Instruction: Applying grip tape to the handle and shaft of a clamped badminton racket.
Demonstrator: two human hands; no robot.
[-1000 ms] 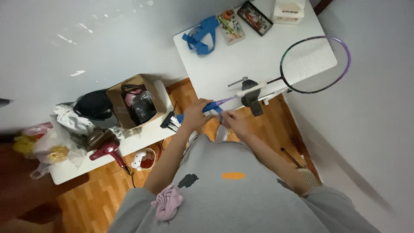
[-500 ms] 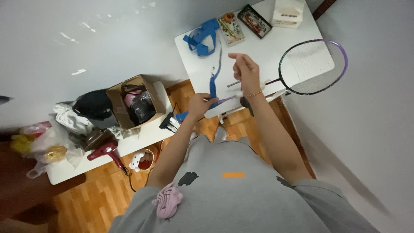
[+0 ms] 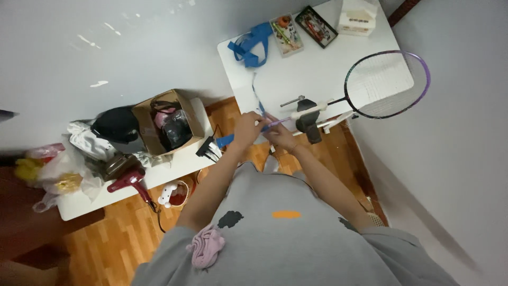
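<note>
Pale grey walls [image 3: 106, 47], soft light patches on them. Wooden parquet floor [image 3: 106, 249]. White table [image 3: 317, 69] in corner; low white shelf [image 3: 174, 167] along left wall, cluttered.

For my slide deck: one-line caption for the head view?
Both hands, left hand and right hand, wrap blue grip tape on a clamped badminton racket.

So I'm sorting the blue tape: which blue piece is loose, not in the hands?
The bunched blue tape lying at the white table's far corner; the other blue strip runs down to the left hand and right hand.
</note>
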